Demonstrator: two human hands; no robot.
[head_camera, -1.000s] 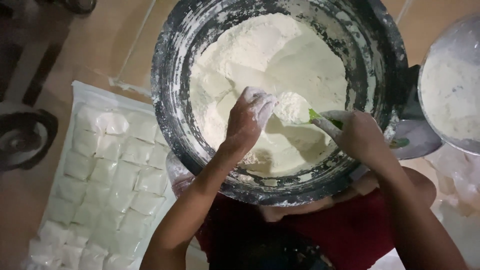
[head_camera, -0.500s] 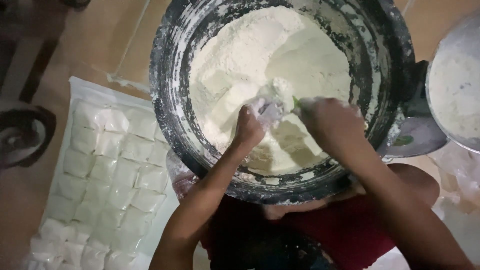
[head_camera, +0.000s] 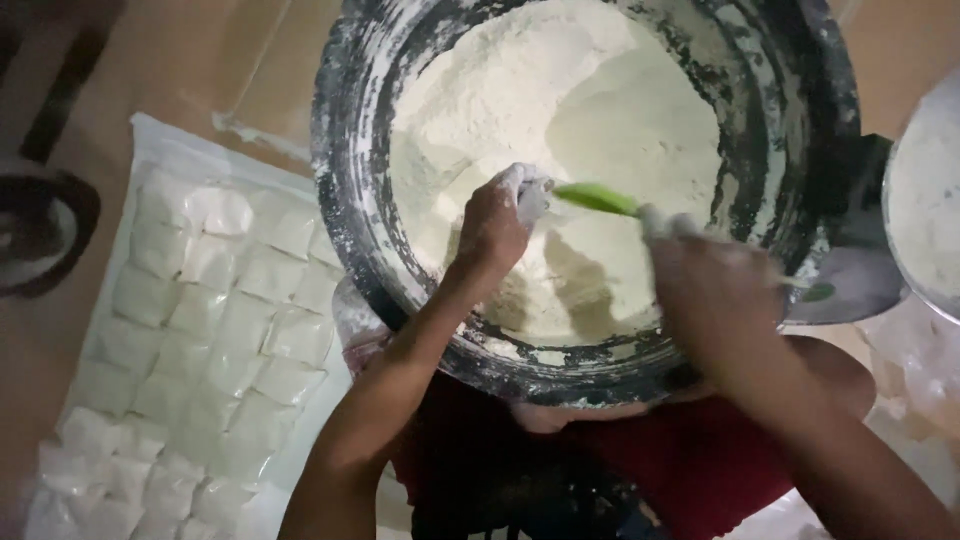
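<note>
A big dark metal basin (head_camera: 350, 200), streaked with white powder, holds a heap of white flour (head_camera: 580, 110). My left hand (head_camera: 495, 225), dusted with flour, is closed on a small clear bag (head_camera: 532, 198) over the flour. My right hand (head_camera: 710, 290), blurred, grips a green scoop (head_camera: 600, 198) whose tip points into the bag's mouth. Both hands hover above the near half of the basin, close together.
Rows of small filled white bags (head_camera: 215, 330) lie on a plastic sheet on the floor to the left. A second container with white powder (head_camera: 925, 200) stands at the right edge. A dark round object (head_camera: 40, 230) sits far left. My red clothing (head_camera: 700, 470) is below the basin.
The scoop was loaded with flour beside my left hand; now its tip is at the bag's mouth. Both hands shifted slightly and my right hand is in motion.
</note>
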